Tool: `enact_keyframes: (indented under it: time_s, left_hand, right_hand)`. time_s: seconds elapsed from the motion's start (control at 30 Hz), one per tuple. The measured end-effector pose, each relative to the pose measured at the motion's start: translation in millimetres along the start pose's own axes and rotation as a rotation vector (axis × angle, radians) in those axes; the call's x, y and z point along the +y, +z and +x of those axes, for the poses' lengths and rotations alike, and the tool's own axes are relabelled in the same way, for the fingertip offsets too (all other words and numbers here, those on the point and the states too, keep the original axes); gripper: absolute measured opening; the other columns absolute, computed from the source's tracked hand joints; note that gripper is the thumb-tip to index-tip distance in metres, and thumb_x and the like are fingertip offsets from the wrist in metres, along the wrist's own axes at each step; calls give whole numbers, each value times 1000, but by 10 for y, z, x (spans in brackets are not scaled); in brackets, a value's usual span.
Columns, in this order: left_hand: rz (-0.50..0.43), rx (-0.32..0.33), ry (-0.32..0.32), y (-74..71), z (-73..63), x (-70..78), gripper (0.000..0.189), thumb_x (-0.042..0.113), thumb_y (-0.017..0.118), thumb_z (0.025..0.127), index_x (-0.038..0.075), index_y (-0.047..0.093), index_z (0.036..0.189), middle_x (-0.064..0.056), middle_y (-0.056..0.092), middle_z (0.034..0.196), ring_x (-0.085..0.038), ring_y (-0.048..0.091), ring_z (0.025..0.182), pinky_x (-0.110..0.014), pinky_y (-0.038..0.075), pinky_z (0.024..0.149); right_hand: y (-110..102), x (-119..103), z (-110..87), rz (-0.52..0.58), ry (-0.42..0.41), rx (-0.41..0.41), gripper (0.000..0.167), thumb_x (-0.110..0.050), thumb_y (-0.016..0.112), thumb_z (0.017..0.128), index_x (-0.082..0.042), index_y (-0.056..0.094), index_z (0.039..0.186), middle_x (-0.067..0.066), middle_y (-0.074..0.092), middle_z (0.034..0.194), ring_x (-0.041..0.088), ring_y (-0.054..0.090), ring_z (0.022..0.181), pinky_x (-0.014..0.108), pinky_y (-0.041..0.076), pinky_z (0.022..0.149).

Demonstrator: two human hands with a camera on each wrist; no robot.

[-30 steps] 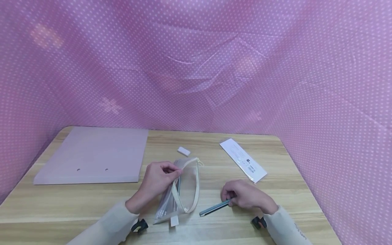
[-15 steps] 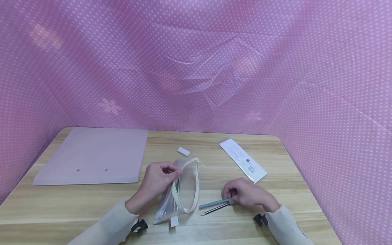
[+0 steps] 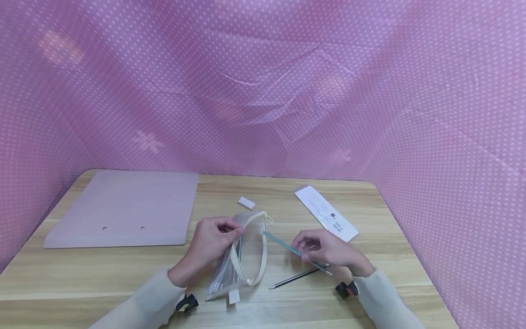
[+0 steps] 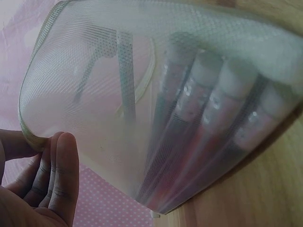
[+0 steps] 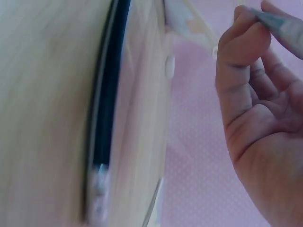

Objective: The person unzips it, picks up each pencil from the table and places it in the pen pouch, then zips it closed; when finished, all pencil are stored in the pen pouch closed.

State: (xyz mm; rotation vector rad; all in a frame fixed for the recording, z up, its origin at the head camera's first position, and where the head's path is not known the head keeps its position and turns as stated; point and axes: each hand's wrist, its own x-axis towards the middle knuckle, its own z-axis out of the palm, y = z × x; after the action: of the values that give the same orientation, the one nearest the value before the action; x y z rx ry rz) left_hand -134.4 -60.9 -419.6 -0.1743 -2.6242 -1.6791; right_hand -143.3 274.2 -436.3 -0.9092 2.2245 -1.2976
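Observation:
My left hand (image 3: 213,240) pinches the rim of a translucent mesh pencil pouch (image 3: 222,276) with a cream zipper; its mouth gapes toward the right. In the left wrist view, several pencils (image 4: 227,90) with white eraser ends show through the mesh. Between thumb and fingertips, my right hand (image 3: 326,249) holds a teal pencil (image 3: 281,242), tilted above the table, its far end at the pouch's mouth. Dark pencils (image 3: 293,278) lie on the table below that hand; whether there are one or two is hard to tell. The right wrist view is blurred.
A small white eraser (image 3: 246,203) lies behind the pouch. At the back right is a flat white package (image 3: 324,212) with printed text. A large pale folder (image 3: 127,205) covers the table's left side. Pink dotted cloth (image 3: 263,114) hangs around the table.
My right hand has separated the teal pencil from the dark ones, leaving those on the table, and raised it toward the pouch. My left hand and the pouch have stayed in place.

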Motion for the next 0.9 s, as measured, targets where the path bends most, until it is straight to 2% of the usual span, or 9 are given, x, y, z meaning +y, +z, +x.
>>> enact_keyframes:
  time_s: [0.13, 0.27, 0.4, 0.5, 0.57, 0.67, 0.8, 0.9]
  left_hand:
    - [-5, 3, 0, -3, -5, 7, 6, 20, 82, 83, 15, 79, 81, -1, 77, 81, -10, 64, 70, -21, 53, 64]
    - [-12, -2, -8, -11, -6, 8, 6, 20, 83, 83, 15, 79, 82, -1, 77, 80, -11, 64, 68, -21, 53, 62]
    - [-7, -3, -12, -18, -4, 4, 7, 22, 83, 82, 17, 78, 81, 0, 77, 79, -12, 64, 68, -22, 53, 62]
    - [1, 1, -6, -13, -4, 3, 7, 22, 83, 83, 18, 78, 80, 1, 77, 78, -11, 64, 67, -22, 53, 62]
    - [-5, 4, -3, -9, -4, 10, 6, 20, 82, 83, 17, 79, 80, 0, 76, 77, -11, 64, 66, -22, 52, 60]
    - [-19, 4, 0, -3, -11, 24, 5, 18, 82, 83, 14, 79, 82, -1, 76, 75, -10, 64, 64, -21, 52, 59]
    - [-23, -5, 0, 10, -25, 39, 4, 16, 82, 83, 13, 79, 82, -2, 76, 75, -10, 63, 64, -21, 53, 57]
    - [-22, -16, -2, 20, -39, 49, 4, 17, 82, 83, 14, 79, 81, -1, 76, 75, -10, 63, 63, -22, 53, 56]
  right_hand:
    - [71, -45, 126, 32, 11, 21, 28, -3, 70, 89, -6, 67, 117, 18, 70, 92, 4, 65, 85, 23, 56, 74]
    - [177, -117, 249, 56, 138, 59, 29, -8, 71, 90, -8, 67, 118, 18, 72, 94, 7, 67, 82, 22, 56, 71]
    - [281, -189, 359, 215, 229, 90, 38, -5, 70, 90, -1, 60, 127, 32, 69, 99, 7, 66, 74, 22, 55, 62]
    - [353, -216, 416, 358, 232, 112, 46, 1, 68, 90, 8, 53, 133, 39, 66, 100, 10, 68, 71, 22, 55, 58]
    - [392, -224, 445, 416, 231, 126, 49, 3, 67, 90, 10, 50, 135, 41, 65, 102, 11, 69, 71, 22, 56, 58]
    - [438, -241, 487, 468, 240, 142, 50, 3, 66, 90, 10, 48, 137, 35, 69, 103, 12, 70, 73, 22, 57, 59]
    - [503, -278, 552, 520, 249, 162, 51, 2, 64, 92, 11, 47, 139, 21, 75, 100, 13, 71, 76, 20, 57, 60]
    - [564, -325, 609, 534, 240, 175, 52, 2, 63, 93, 12, 46, 140, 27, 73, 103, 13, 72, 78, 21, 58, 62]
